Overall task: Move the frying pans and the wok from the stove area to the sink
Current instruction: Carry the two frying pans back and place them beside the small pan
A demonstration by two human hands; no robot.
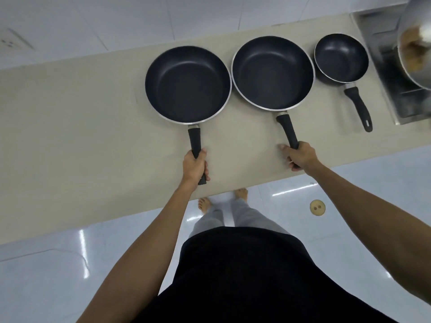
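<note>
Three dark non-stick pans stand in a row on the beige counter (70, 117), handles toward me. My left hand (194, 165) grips the black handle of the left frying pan (187, 85). My right hand (299, 157) is closed around the handle end of the middle frying pan (272, 72), whose rim touches the left pan's rim. A smaller, deeper pan (341, 58) with a free handle sits to the right, untouched. At the far right edge a steel wok (414, 43) rests on the stove (396, 89).
White tiled wall runs behind the counter, with a wall socket (14, 40) at the far left. The counter's front edge lies just below my hands. My bare feet (221, 201) stand on glossy white floor, near a round floor drain (317, 207).
</note>
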